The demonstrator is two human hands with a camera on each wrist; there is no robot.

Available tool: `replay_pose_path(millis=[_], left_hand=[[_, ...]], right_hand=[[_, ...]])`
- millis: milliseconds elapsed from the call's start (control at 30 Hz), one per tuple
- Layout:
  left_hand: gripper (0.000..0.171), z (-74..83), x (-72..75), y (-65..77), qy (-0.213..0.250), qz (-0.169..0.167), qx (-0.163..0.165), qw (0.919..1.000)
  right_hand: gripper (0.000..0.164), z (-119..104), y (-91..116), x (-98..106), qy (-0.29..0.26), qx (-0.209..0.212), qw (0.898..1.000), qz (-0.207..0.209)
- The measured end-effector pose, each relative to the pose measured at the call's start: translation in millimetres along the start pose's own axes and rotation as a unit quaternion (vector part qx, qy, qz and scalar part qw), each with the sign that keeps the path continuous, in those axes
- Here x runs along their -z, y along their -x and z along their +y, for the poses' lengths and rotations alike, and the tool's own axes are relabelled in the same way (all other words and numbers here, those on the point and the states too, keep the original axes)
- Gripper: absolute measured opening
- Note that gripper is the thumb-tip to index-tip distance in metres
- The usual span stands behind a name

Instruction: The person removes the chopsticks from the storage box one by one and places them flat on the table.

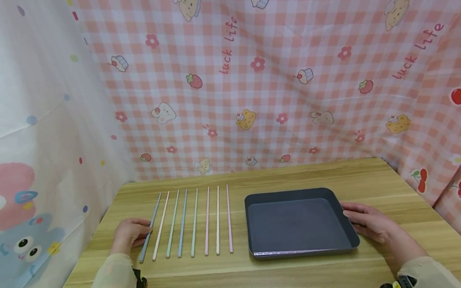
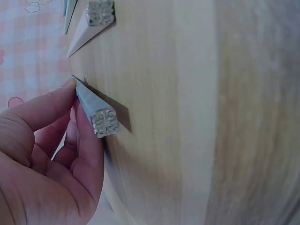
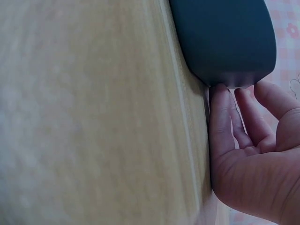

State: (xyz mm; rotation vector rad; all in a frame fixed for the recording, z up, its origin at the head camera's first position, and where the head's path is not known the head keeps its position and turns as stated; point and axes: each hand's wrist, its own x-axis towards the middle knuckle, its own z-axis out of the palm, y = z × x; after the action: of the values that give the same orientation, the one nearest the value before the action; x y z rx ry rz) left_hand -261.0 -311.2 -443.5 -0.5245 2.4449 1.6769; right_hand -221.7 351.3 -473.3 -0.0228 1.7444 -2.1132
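Observation:
In the head view, my left hand (image 1: 130,233) is at the leftmost blue chopstick (image 1: 146,246). The left wrist view shows thumb and fingers pinching this chopstick (image 2: 97,108), its square, patterned end facing the camera. To its right lie several more chopsticks in a spaced row, among them a pale one (image 1: 160,228), a green one (image 1: 173,225) and a pink one (image 1: 230,222). A dark grey rectangular baking tray (image 1: 297,225) stands right of the row. My right hand (image 1: 371,223) touches the tray's right outer wall (image 3: 229,42) with its fingertips, thumb near the rim.
Everything lies on a wooden table (image 1: 206,280). Behind it hangs a pink checked curtain (image 1: 212,97), and a white printed curtain (image 1: 58,148) hangs on the left. A dark device (image 1: 140,281) is strapped at my left wrist.

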Motion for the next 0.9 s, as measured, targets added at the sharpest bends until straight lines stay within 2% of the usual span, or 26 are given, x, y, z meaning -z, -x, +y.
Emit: replay_pose_path(millis=[400, 567, 900], left_hand=[[0.024, -0.1, 0.7, 0.6, -0.017, 0.004, -0.004, 0.9998], [0.024, -2.8, 4.3, -0.1, -0.008, 0.000, -0.007, 0.9999], [0.041, -0.5, 8.7, 1.9, 0.015, 0.005, -0.009, 0.9998]], right_hand=[[0.027, 2.0, -0.8, 1.1, -0.005, -0.002, 1.000, 0.005], [0.028, 2.9, -1.1, 2.1, -0.004, 0.000, 1.000, 0.000], [0.028, 2.5, -1.7, 2.2, -0.006, 0.001, 1.000, -0.007]])
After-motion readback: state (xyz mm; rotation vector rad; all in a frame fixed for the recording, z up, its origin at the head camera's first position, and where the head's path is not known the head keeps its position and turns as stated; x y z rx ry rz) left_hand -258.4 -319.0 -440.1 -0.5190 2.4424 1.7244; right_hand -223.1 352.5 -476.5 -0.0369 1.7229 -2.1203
